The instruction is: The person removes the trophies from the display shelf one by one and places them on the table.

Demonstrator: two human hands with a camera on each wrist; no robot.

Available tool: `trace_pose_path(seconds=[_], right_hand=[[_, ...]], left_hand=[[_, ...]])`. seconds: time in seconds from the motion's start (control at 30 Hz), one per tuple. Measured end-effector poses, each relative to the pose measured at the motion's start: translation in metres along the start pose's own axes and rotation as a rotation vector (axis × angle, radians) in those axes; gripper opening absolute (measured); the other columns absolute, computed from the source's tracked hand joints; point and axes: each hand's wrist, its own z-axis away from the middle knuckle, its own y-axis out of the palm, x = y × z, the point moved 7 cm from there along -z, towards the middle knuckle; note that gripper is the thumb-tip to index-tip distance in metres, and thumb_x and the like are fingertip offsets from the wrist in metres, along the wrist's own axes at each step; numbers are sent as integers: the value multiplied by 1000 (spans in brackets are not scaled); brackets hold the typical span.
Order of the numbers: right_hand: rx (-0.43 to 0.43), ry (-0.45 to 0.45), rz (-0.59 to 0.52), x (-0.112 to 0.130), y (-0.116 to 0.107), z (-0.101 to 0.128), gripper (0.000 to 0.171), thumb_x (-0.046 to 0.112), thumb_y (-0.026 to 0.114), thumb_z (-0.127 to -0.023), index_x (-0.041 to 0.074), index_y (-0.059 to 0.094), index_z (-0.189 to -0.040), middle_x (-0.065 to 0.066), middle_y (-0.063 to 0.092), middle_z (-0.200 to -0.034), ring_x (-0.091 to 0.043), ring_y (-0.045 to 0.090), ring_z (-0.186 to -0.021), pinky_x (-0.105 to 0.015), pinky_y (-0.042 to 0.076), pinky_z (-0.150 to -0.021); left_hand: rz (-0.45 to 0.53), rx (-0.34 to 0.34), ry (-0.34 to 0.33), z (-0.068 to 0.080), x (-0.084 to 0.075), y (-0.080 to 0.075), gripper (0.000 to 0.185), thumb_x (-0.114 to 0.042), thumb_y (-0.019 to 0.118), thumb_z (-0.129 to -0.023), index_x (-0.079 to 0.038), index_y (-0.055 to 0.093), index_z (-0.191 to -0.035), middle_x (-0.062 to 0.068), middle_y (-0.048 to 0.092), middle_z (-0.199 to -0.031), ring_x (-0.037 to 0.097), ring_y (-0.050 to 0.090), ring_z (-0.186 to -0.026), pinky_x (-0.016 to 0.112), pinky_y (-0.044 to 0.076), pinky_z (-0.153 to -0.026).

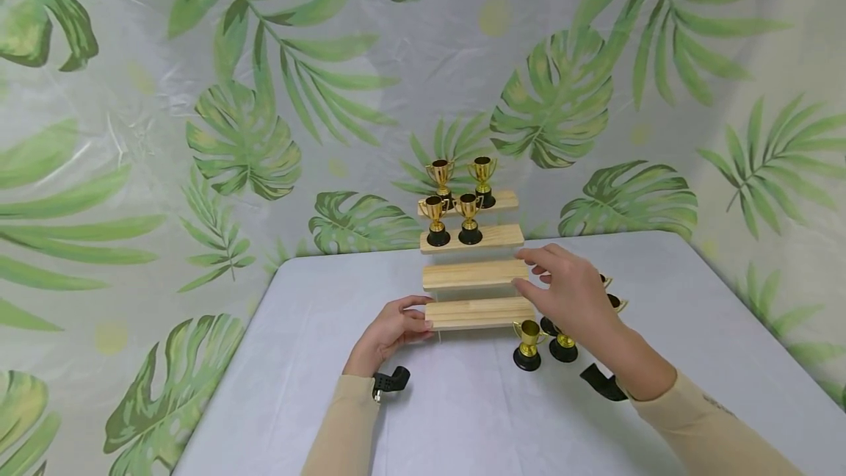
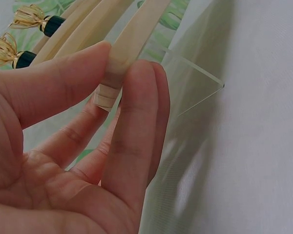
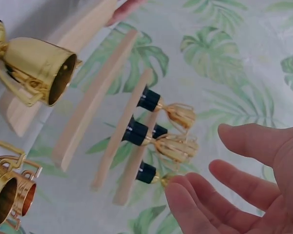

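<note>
A stepped wooden stand [image 1: 474, 275] with clear side panels sits mid-table. Its two upper steps each carry two gold trophies [image 1: 469, 217] on black bases; the two lower steps are bare. My left hand [image 1: 416, 318] pinches the left end of the lowest step [image 2: 118, 63] between thumb and fingers, beside the clear panel [image 2: 195, 83]. My right hand [image 1: 529, 270] hovers open at the right ends of the lower steps, fingers spread and holding nothing. In the right wrist view the right hand [image 3: 205, 161] is open near the shelved trophies [image 3: 171, 146]. Several loose trophies [image 1: 529, 344] stand under it.
The pale table [image 1: 463, 417] has bare surface in front of and left of the stand. A leaf-print backdrop [image 1: 251, 138] hangs close behind and around it. More loose trophies [image 3: 5, 190] cluster right of the stand, partly hidden by my right hand.
</note>
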Motion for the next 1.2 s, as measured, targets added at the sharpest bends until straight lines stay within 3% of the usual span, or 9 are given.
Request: trace_pose_path(seconds=[0.87, 1.2], right_hand=[[39, 52, -77, 6, 3, -40, 36, 18, 79, -89, 13, 71, -124, -5, 69, -104, -25, 68, -90, -41, 61, -74], [56, 18, -63, 9, 6, -64, 38, 20, 79, -89, 14, 71, -126, -6, 69, -102, -25, 68, -89, -40, 60, -72]], left_hand=[[1, 11, 6, 1, 1, 0, 56, 12, 71, -85, 1, 56, -137, 19, 68, -102, 24, 70, -88, 38, 60, -82], [-1, 20, 4, 3, -2, 1, 57, 11, 72, -84, 1, 55, -138, 19, 68, -103, 24, 70, -89, 39, 60, -82]])
